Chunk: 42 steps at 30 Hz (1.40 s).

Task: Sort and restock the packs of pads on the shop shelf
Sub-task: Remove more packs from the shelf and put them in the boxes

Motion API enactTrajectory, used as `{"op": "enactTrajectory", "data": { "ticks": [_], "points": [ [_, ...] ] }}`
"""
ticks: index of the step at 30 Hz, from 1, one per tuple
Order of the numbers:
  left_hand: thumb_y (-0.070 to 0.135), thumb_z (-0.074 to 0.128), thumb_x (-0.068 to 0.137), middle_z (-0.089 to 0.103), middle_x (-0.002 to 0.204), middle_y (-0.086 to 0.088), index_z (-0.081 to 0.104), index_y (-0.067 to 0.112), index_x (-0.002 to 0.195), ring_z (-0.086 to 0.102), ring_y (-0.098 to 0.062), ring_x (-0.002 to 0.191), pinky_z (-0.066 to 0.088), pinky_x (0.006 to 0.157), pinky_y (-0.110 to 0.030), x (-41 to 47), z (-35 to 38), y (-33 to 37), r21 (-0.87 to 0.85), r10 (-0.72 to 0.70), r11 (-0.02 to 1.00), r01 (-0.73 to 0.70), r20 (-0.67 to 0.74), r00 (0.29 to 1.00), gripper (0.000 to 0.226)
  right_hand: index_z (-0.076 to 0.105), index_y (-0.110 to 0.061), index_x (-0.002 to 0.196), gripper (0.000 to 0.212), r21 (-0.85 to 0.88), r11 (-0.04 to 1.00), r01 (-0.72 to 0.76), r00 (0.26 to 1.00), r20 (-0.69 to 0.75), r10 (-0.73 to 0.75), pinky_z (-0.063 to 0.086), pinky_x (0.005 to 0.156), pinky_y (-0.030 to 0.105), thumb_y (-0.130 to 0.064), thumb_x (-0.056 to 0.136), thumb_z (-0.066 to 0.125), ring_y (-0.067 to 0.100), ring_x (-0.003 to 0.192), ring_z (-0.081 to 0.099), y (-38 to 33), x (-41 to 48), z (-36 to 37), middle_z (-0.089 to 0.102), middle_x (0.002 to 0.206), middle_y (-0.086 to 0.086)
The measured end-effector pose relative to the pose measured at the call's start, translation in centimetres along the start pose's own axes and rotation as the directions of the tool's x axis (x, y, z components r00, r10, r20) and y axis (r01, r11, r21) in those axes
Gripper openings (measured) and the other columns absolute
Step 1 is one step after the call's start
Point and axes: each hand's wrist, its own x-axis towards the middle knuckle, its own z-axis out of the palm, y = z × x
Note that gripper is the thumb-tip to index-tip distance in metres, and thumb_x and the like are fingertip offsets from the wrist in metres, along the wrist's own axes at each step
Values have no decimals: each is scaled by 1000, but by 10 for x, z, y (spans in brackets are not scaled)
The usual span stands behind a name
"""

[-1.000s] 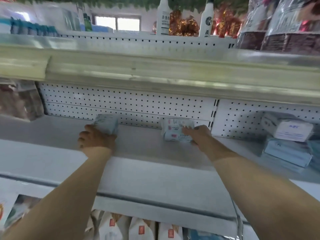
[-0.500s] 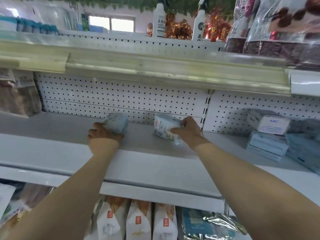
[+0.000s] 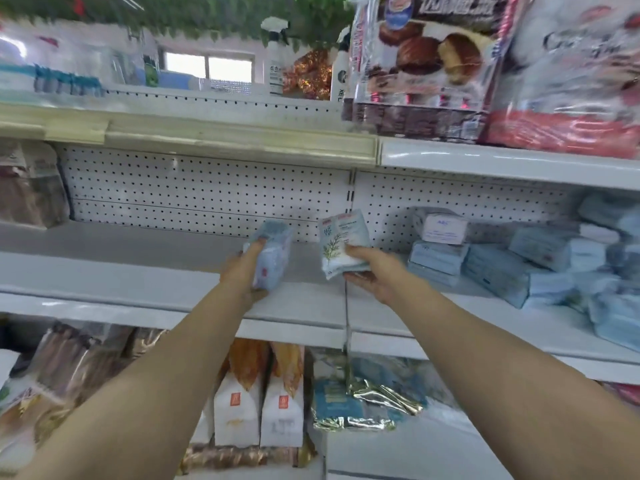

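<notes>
Left hand (image 3: 242, 275) grips blue pack (image 3: 275, 247), right hand (image 3: 372, 275) pinches white leaf-print pack (image 3: 343, 240), both held above the shelf (image 3: 121, 268) near its front edge; packs look light, soft, slick-wrapped, so grip across the flat faces, gently.

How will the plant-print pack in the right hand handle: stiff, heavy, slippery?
Probably soft: the plant-print pack looks puffy, its edges rounded. Likely light: the right hand holds it tilted by one end. Its film wrap may slip.

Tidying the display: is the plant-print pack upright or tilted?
Tilted: the right hand grips the plant-print pack by its lower end, its top edge slanting.
</notes>
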Motion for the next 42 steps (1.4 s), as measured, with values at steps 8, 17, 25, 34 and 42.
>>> {"op": "enactTrajectory", "data": {
  "ticks": [8,17,25,34,42],
  "points": [
    [41,66,93,65,106,-15,64,12,93,63,-28,85,58,77,-46,-143,134,-70,-156,-173,963,219,266,948,29,50,-4,133,56,76,986,147,986,-95,-139,63,67,37,-2,84,77,30,103,69,-43,-117,-186,64,127,17],
    [40,70,85,62,112,-17,66,15,106,62,-32,94,58,74,-51,-283,286,-164,-155,-304,887,436,515,802,33,58,-16,130,49,73,973,219,932,-311,-187,63,77,46,-31,87,79,28,107,69,-66,-261,-399,70,121,10],
    [44,71,85,61,123,-21,64,11,123,59,-39,115,60,79,-53,-354,398,-246,32,-375,855,517,728,574,50,65,-17,122,46,0,971,240,819,-537,-202,60,75,40,-45,87,76,26,106,70,-69,-334,-550,75,113,7],
    [61,76,67,65,86,-12,67,16,111,60,-25,77,52,69,-33,-392,515,-342,275,-527,766,581,786,324,63,67,-12,112,41,21,973,230,631,-765,-132,61,81,44,-34,82,83,28,100,72,-49,-379,-676,76,106,9],
    [13,103,37,64,129,-23,56,0,132,70,-36,105,61,80,-45,-394,584,-416,358,-457,681,639,890,-11,108,64,-17,113,31,85,963,256,521,-851,-64,60,65,36,-30,88,77,23,83,71,-43,-378,-763,74,101,7]
  ]
}}
